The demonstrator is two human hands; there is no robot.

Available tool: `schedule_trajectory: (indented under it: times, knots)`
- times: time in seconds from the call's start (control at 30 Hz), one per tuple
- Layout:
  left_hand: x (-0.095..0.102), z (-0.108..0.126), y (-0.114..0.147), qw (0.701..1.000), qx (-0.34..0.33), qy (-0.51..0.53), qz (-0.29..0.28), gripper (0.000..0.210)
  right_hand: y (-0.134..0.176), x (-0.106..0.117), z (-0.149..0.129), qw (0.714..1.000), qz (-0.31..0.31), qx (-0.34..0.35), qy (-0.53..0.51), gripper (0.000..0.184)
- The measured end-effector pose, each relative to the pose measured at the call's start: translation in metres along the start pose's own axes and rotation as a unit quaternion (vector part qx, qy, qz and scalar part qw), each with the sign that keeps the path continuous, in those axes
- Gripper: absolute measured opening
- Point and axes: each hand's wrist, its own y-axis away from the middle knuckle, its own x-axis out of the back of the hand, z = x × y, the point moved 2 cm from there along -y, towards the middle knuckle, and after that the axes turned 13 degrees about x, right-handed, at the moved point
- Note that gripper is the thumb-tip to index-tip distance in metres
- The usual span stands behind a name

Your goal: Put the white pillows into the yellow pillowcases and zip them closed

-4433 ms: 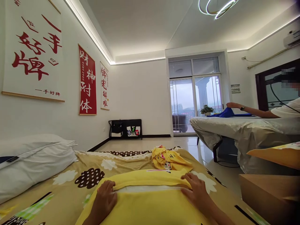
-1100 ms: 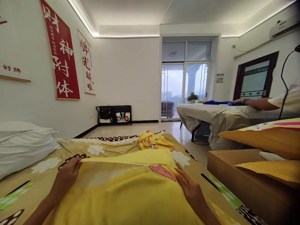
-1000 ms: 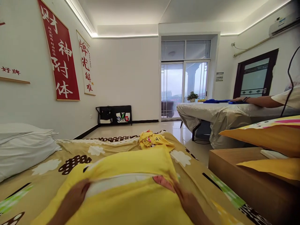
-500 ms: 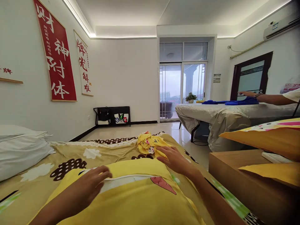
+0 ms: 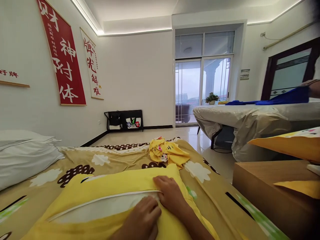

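A yellow pillowcase [image 5: 117, 181] lies in front of me with a pillow inside it. Its long zipped opening gapes, and the white inner pillow [image 5: 100, 207] shows through. At the right end of this opening, my left hand [image 5: 143, 216] is closed on the case's edge; whether it pinches the zipper pull is hidden. Just beyond and to the right, my right hand [image 5: 171, 195] grips the yellow fabric beside the zipper, its fingers curled. The two hands are almost touching.
A crumpled yellow cloth [image 5: 167, 151] lies farther back on the patterned bedspread [image 5: 125, 156]. White pillows [image 5: 27, 163] are at left. A wooden cabinet [image 5: 262, 183] with yellow items stands at right. Behind it, another person's hand [image 5: 314, 87] holds blue fabric [image 5: 287, 96] over a plastic-covered table [image 5: 250, 115].
Both hands have come together at the right end of the opening and closed on the case. The opening shows wider at left. The view has shifted, and the other person's blue fabric is lifted.
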Motion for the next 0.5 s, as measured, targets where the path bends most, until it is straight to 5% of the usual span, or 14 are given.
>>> schedule_trajectory:
  times: [0.17, 0.3, 0.4, 0.5]
  knots:
    - [0.04, 0.014, -0.011, 0.983, 0.078, 0.011, -0.164, 0.062, 0.0, 0.008, 0.006, 0.985, 0.044, -0.117, 0.122, 0.04]
    - [0.042, 0.011, -0.032, 0.961, 0.094, 0.005, -0.258, 0.057, 0.003, 0.017, 0.007, 0.978, 0.055, -0.12, 0.159, 0.038]
    - [0.029, 0.007, -0.066, 0.968, 0.065, -0.029, -0.239, 0.051, 0.007, 0.03, 0.008, 0.975, 0.086, -0.133, 0.155, 0.039]
    - [0.004, 0.009, -0.098, 0.985, 0.009, -0.071, -0.157, 0.039, 0.01, 0.04, 0.01, 0.972, 0.115, -0.146, 0.141, 0.044]
